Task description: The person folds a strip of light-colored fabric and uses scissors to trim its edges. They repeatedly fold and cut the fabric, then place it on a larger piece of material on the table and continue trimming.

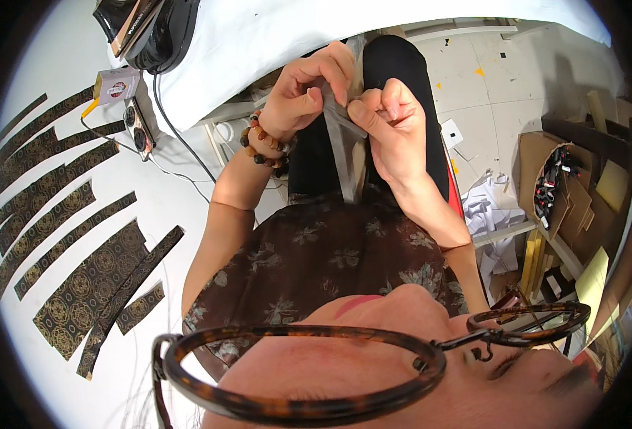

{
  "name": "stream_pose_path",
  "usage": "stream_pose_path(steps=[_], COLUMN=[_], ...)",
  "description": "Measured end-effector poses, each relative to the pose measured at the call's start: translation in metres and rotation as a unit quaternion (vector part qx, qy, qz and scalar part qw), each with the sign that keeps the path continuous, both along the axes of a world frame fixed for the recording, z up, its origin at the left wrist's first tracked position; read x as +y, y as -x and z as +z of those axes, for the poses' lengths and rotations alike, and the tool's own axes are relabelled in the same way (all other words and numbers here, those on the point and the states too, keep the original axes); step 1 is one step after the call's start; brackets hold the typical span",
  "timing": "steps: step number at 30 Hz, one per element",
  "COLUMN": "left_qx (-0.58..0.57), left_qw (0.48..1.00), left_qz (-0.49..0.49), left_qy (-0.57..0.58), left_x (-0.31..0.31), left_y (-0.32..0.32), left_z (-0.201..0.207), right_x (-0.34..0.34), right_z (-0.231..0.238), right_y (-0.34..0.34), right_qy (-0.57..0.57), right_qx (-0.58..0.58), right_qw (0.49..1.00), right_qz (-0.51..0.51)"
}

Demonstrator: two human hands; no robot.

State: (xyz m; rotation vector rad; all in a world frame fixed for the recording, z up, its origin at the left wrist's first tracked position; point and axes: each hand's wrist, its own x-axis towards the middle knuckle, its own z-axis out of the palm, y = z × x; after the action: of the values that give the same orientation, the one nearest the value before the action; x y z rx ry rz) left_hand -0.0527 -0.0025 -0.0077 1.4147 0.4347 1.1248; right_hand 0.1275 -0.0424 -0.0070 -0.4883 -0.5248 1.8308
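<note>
A pale greyish, slightly see-through strip (346,159) stands out over my lap, its lower end near my patterned brown top. My left hand (307,89), with beaded bracelets (267,143) at the wrist, has its fingers curled at the strip's upper left edge. Its thumb sits a little apart from the index finger. On the other side my right hand (396,132) pinches the strip's folded upper edge between thumb and index finger. Anything finer between the fingertips is too small to make out.
Cut pieces of black-and-gold patterned material (91,286) lie on the white surface to my left. A power socket box (138,125) with cables stands there too. A white-covered table (259,43) lies ahead. On the right are an open cardboard box (534,168) and crumpled white paper (489,207).
</note>
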Motion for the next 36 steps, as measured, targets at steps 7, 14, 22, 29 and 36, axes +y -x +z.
stream_pose_path(steps=[7,14,22,29,36], left_qx=[-0.030,-0.018,-0.039,-0.004,0.089], left_qw=[0.999,1.000,0.999,1.000,0.979], left_qz=[-0.010,-0.006,0.000,-0.021,-0.163], left_qy=[0.000,0.009,0.005,-0.021,-0.083], left_x=[-0.001,0.000,-0.005,0.002,0.037], left_y=[-0.001,-0.010,-0.011,-0.001,0.017], left_z=[-0.003,0.002,0.002,-0.003,0.004], right_x=[0.002,0.005,0.011,0.013,0.014], right_z=[0.002,0.012,0.003,-0.006,-0.007], right_y=[-0.007,-0.018,-0.016,-0.011,-0.012], right_qy=[-0.083,-0.125,-0.110,-0.069,-0.009], right_qx=[-0.087,-0.116,-0.132,-0.082,-0.058], right_qw=[0.991,0.980,0.981,0.993,0.998], right_qz=[-0.057,-0.107,-0.091,-0.038,0.016])
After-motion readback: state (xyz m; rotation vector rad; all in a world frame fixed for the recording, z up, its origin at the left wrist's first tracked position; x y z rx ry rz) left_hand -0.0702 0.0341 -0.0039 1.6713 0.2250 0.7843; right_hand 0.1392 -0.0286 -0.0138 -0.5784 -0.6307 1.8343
